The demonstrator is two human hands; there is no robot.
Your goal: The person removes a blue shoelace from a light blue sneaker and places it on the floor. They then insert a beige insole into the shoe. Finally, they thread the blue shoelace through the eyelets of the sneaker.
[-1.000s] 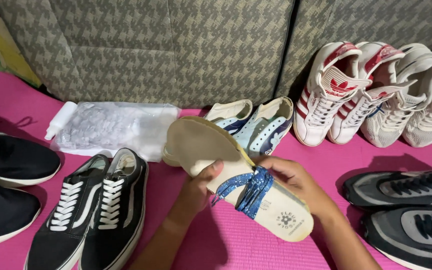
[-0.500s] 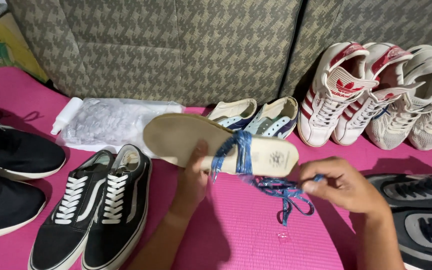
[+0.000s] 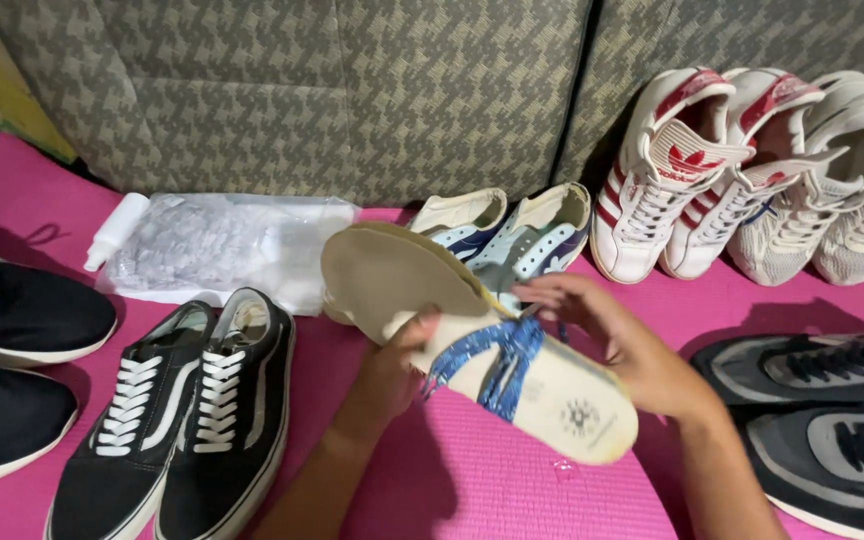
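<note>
Surface: I look down on a pink mat (image 3: 512, 490) that fills the near floor; at the far side stands a couch (image 3: 372, 90) in grey-green houndstooth weave.
Insole: a cream insole (image 3: 552, 400) hangs over the middle of the mat, toe end far left, heel end near right, with a blue lace (image 3: 497, 362) wound round its middle.
Left hand: my left hand (image 3: 392, 375) comes up from below and clamps the insole's near edge, thumb laid on top just left of the lace, the other fingers hidden beneath.
Right hand: my right hand (image 3: 617, 345) lies over the far edge, fingers bent down together onto the lace where it crosses; whether they pinch it I cannot tell.
Left side: two black shoes (image 3: 22, 320) at the edge, then a black-and-white laced pair (image 3: 187, 420) close by my left forearm.
Far: a clear plastic bag (image 3: 222, 245) with a small white bottle (image 3: 117, 230), and a cream-and-blue pair (image 3: 512, 230) partly hidden behind the insole.
Right side: white sneakers with red trim (image 3: 692, 170), paler sneakers (image 3: 832, 200) beyond, dark grey trainers (image 3: 832, 410) near right.
</note>
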